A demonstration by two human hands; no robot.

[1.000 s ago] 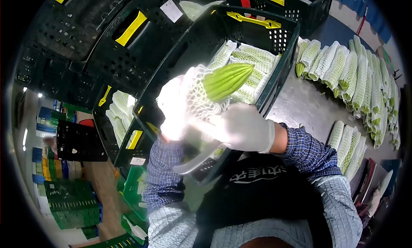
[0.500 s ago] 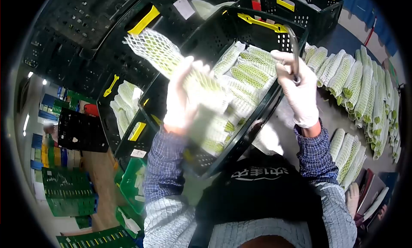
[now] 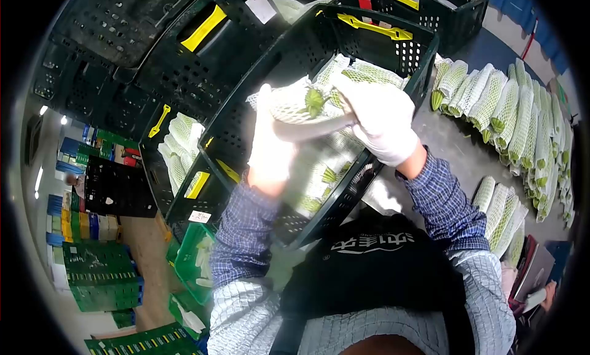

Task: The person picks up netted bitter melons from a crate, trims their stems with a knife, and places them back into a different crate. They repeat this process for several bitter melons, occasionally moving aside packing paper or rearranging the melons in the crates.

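Note:
My gloved left hand (image 3: 270, 140) is closed on a zucchini (image 3: 314, 103) in a white foam net, its green stem end facing me. A knife (image 3: 313, 129) with a grey, slightly curved blade is gripped in my gloved right hand (image 3: 384, 118). The blade lies across the near side of the zucchini, just below the stem; whether it cuts in cannot be seen. Both hands are over a dark green crate (image 3: 344, 186) in which netted zucchini (image 3: 329, 174) lie in rows. Glare washes out the left fingers.
Many netted zucchini (image 3: 491, 103) lie on the grey table (image 3: 448, 140) at right, with a smaller group (image 3: 501, 214) nearer me. Dark crates with yellow handles (image 3: 206, 28) stand at upper left. A green basket (image 3: 195, 253) is below. Another person's hand (image 3: 549, 295) shows at lower right.
My left hand has turned the zucchini so that its stem end faces me. My right hand has moved left and brought the knife from the crate's right side to the stem.

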